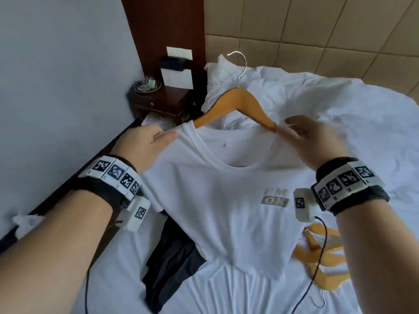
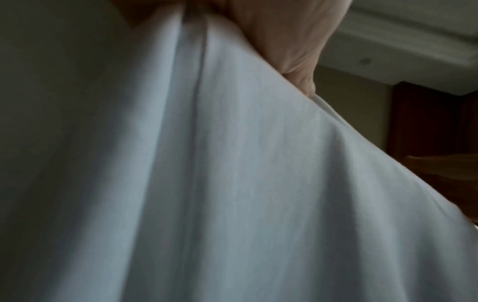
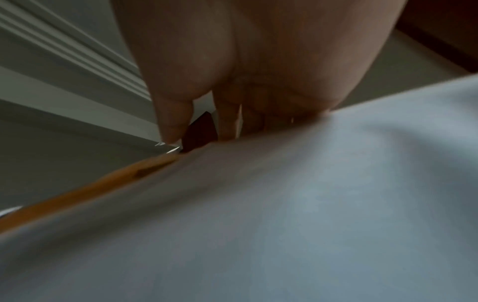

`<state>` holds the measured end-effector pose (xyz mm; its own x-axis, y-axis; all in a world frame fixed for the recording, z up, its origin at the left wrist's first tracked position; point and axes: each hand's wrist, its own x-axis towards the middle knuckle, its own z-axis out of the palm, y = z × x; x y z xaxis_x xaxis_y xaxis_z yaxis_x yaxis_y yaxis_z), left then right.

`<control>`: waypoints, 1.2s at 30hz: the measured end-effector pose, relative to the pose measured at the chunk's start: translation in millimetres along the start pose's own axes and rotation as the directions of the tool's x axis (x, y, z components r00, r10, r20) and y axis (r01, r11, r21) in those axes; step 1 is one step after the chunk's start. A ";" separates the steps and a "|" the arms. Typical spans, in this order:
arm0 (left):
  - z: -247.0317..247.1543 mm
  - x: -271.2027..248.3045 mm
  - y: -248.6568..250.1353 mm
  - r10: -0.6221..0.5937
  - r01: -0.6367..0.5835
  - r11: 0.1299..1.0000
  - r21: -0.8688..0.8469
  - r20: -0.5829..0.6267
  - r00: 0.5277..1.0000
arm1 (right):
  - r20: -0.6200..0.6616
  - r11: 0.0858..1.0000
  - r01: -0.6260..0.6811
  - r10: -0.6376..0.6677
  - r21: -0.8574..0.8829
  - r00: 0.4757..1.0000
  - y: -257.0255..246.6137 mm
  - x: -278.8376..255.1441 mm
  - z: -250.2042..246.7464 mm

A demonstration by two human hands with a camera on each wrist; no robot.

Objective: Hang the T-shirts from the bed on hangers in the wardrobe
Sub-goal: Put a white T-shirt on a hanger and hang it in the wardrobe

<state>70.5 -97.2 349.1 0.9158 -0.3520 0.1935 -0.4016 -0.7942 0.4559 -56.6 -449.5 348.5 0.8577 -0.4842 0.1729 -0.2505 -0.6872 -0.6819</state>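
A: Why are the fingers [image 1: 166, 137] of the left hand [image 1: 140, 146] pinching the white T-shirt [image 1: 226, 200]?

B: To steady it on the wooden hanger [image 1: 235, 103] above the bed [image 1: 362, 123]; the right hand [image 1: 313, 141] grips the shirt's other shoulder over the hanger's far end.

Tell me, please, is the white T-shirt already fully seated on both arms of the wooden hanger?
No, much of the wooden hanger shows bare above the white T-shirt collar.

White T-shirt [image 1: 217, 196] (orange hanger [image 1: 235, 100]).
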 end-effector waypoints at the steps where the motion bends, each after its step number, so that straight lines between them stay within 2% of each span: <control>1: 2.6 -2.5 -11.8 -0.059 0.059 0.998 0.001 -0.010 0.998 | 0.037 1.000 -0.015 0.014 0.024 0.999 8.5 6.0 5.3; 4: 11.1 -14.7 -45.0 -0.186 0.187 0.982 0.010 -0.038 0.982 | 0.220 0.988 -0.155 0.157 -0.024 0.963 22.9 20.0 25.9; 6: 18.8 -24.5 -60.8 -0.235 0.236 0.972 0.015 -0.046 0.971 | 0.311 0.988 -0.121 0.146 -0.096 0.939 25.9 28.4 47.1; 8: 27.9 -33.2 -72.9 -0.269 0.269 0.963 -0.018 -0.038 0.962 | 0.346 0.991 -0.061 0.098 -0.117 0.933 30.6 33.7 68.0; 14: 48.6 -54.9 -92.1 -0.395 0.408 0.886 -0.218 0.102 0.913 | 0.295 0.985 -0.129 0.158 -0.117 0.942 60.5 29.5 80.5; 19: 59.8 -55.3 -68.4 -0.333 0.403 0.879 -0.254 0.279 0.901 | 0.227 0.984 -0.151 0.169 -0.092 0.959 75.3 25.6 62.9; 25: 60.4 -40.9 -42.2 -0.282 0.315 0.908 -0.276 0.153 0.947 | 0.163 0.988 -0.155 0.151 0.015 0.975 81.1 7.3 27.9; 28: 44.9 -42.7 -38.3 -0.272 0.288 0.916 -0.280 0.096 0.958 | 0.129 0.989 -0.144 0.139 0.029 0.982 65.6 -3.5 15.6; 32: -8.6 -61.1 -43.2 -0.260 0.241 0.916 -0.321 -0.019 0.965 | 0.087 0.997 -0.080 0.079 0.018 0.993 8.7 -18.7 6.0; 36: -89.5 -103.2 -61.4 -0.261 0.200 0.929 -0.310 -0.171 0.950 | 0.027 0.999 0.018 -0.019 0.033 0.999 -83.0 -54.2 3.2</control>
<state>1.3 32.2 379.0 0.9761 -0.0422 0.2133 -0.1882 -0.6548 0.7320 -80.9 -364.5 393.4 0.8740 -0.4564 0.1668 -0.2199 -0.6775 -0.7019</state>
